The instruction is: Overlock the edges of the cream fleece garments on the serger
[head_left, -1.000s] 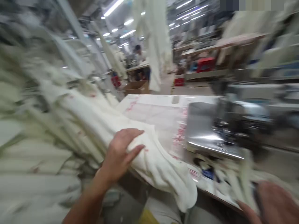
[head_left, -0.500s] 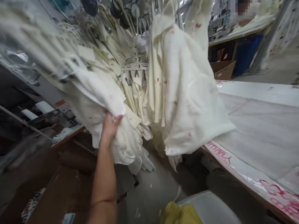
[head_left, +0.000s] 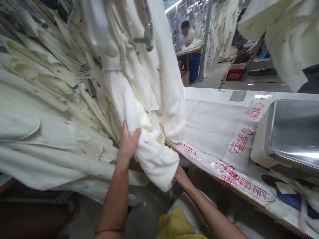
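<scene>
- Actually, both hands are on the same white cloth [head_left: 158, 162], which hangs down between them, its lower end in folds.
- The left hand [head_left: 128, 142] closes on the left side of this cloth, with the thumb in front.
- The right hand [head_left: 181, 176] is lower, at the bottom right edge; its fingers are hidden by the cloth, so I cannot tell if they grip or only support.
- The step in hand, as I judge, is handling the lower end of this piece with two hands.
- The next move seems to call for a sure hold on both sides, and for keeping the piece apart from its neighbours.
- To the left of the hands hang many cream garments [head_left: 57, 132], close together.
- To the right of the hands is a table [head_left: 211, 93], with a plastic sheet [head_left: 230, 174] printed in red, and farther, a shiny metal plate [head_left: 294, 127].
- Below the right hand, some yellow fabric [head_left: 174, 225] shows.
- Far beyond the hands, another person [head_left: 188, 36] is at a work surface.
</scene>
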### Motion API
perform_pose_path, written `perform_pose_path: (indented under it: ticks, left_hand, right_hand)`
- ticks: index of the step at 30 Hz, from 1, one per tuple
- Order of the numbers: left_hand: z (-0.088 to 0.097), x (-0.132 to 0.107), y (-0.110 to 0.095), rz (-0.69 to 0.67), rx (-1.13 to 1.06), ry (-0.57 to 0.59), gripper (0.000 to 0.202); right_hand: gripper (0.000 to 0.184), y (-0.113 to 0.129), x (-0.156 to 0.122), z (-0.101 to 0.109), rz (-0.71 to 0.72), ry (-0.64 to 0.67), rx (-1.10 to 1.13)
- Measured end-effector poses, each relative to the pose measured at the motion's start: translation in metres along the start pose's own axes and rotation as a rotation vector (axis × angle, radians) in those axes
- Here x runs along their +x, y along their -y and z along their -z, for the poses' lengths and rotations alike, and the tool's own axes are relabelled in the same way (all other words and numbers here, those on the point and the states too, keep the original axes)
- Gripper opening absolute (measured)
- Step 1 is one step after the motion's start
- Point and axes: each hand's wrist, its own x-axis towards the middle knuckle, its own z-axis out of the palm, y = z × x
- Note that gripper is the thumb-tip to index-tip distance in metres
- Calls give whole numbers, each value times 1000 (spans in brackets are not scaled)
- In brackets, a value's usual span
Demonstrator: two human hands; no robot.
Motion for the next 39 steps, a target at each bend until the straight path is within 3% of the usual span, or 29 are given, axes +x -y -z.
perform_pose_path:
  ticks: [2, 3, 4, 5, 7, 8, 9, 10, 12, 14, 17, 20, 23, 25, 27, 30, 32, 33, 35, 37, 39]
  left_hand:
    - [0, -17, -18, -146, 110, -150, 69]
    - [-1, -27, -31, -276, 140, -181, 78]
    - [-2, -36, -46, -431, 151, -127, 86]
    - [-4, -44, -62, -596, 142, 31, 91]
    - [-7, -52, -97, -851, 99, 569, 94]
    - [-9, -51, -115, -919, 93, 808, 92]
    - [-10, -48, -132, -956, 103, 964, 87]
    - [-12, -43, -148, -978, 118, 1040, 78]
    - [-14, -28, -180, -1035, 114, 1023, 53]
    - [-13, -11, -207, -1109, 26, 933, 36]
    - [-8, 11, -231, -1189, -57, 747, 32]
    - [-14, 24, -229, -1313, 131, 572, 24]
    - [-42, 35, -219, -1352, 371, 547, 23]
    - [-69, 45, -224, -1266, 385, 568, 22]
    - [-95, 49, -240, -1116, 314, 486, 18]
    - [-127, 25, -265, -952, 143, 317, 16]
    - [-142, -15, -265, -958, -35, 353, 22]
    - [-149, -38, -260, -1003, -130, 443, 22]
    - [-161, -79, -243, -1080, -221, 640, 31]
    - [-172, -103, -227, -1116, -230, 658, 28]
    - [-180, -106, -220, -1142, -219, 703, 22]
  right_hand:
    - [33, 31, -14, 4, 35, -26, 43]
    - [36, 52, -22, 9, 50, -38, 65]
    - [44, 75, -32, 17, 68, -50, 93]
    - [56, 99, -41, 26, 90, -60, 120]
    - [76, 145, -56, 48, 113, -54, 258]
    - [76, 164, -62, 60, 111, -92, 273]
    - [72, 179, -67, 72, 129, -117, 256]
    - [67, 188, -70, 83, 173, -170, 213]
    - [62, 190, -77, 102, 294, -222, 58]
    - [61, 177, -85, 114, 341, -124, -146]
    - [38, 156, -108, 126, 195, 92, -397]
    - [24, 157, -147, 149, 51, 28, -518]
    - [27, 182, -181, 187, -88, 4, -626]
    - [18, 202, -185, 210, -103, -32, -728]
    - [19, 217, -172, 228, -28, -164, -849]
    - [21, 222, -138, 241, 51, -492, -997]
    - [18, 216, -122, 243, 27, -643, -1043]
    - [17, 213, -118, 244, 16, -678, -1061]
    - [16, 206, -119, 247, 28, -667, -1084]
    - [18, 204, -125, 252, 76, -590, -1093]
    - [21, 207, -131, 258, 97, -497, -1077]
